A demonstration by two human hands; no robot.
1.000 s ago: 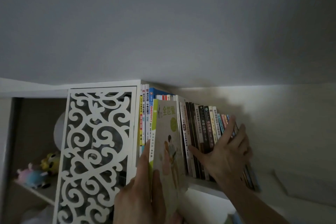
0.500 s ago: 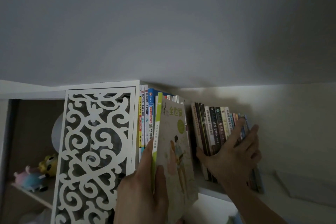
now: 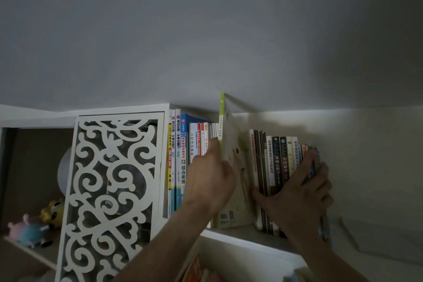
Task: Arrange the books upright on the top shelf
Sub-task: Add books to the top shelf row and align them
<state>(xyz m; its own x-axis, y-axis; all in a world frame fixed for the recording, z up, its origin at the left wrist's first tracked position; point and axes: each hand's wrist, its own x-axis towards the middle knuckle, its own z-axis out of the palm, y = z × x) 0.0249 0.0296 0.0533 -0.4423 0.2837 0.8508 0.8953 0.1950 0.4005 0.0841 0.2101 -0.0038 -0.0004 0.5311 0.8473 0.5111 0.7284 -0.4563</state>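
Standing now in the gap on the top shelf (image 3: 238, 234), the green book (image 3: 230, 155) has been raised from below and is gripped by the left hand (image 3: 211, 181); the right row (image 3: 274, 167) is held aside by the right hand (image 3: 299, 199), fingers curled round it. Upright books fill the shelf; plush toys (image 3: 34, 226) sit in the side cubby.

The left hand (image 3: 211, 181) covers the lower spine of the green book (image 3: 231, 144) and the feet of the thin books (image 3: 201, 137) just left of it. The right hand (image 3: 299, 192) hides the lower spines of the dark books (image 3: 272, 162); whether its fingers curl round them cannot be told. Both forearms run off the bottom edge. The green book's cover print is too dim to read. Behind the fretwork panel (image 3: 109, 190) the shelf's contents are mostly screened. The soft toys (image 3: 34, 224) are blurred. An orange book (image 3: 194, 270) is cut by the bottom edge.
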